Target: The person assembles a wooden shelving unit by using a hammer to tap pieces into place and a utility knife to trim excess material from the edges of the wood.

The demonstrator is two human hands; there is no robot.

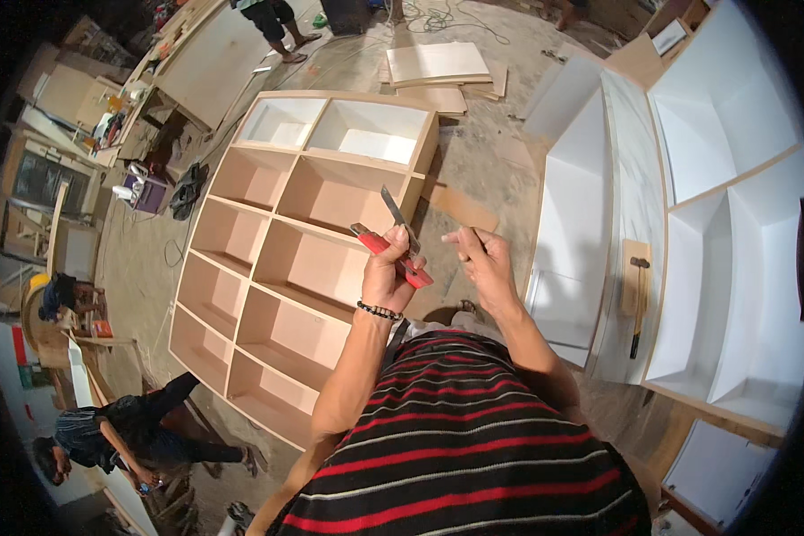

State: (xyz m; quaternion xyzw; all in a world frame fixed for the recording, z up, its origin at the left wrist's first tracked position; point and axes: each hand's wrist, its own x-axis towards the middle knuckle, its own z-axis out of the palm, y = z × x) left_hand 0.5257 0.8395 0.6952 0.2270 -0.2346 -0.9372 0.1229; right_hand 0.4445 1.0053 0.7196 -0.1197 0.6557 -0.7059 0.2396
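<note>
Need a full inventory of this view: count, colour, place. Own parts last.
red cutter: 1, red, in left hand
blade: 1, grey, at left hand
shelf unit: 1, tan, two compartments white, centre-left
cabinets: at least 2, white inside, right
hammer: 1, dark head, on marbled panel side, right
boards: several, pale, floor, top centre
crate: 1, purple, floor, left
co-workers: at least 3, dark clothing, left and top
bench clutter: uncountable, mixed, upper left
bracelet: 1, dark, left wrist
shirt: 1, black/red/white stripes, bottom centre
hands: 2, bare, centre; left gripping, right curled, contents unclear
</note>
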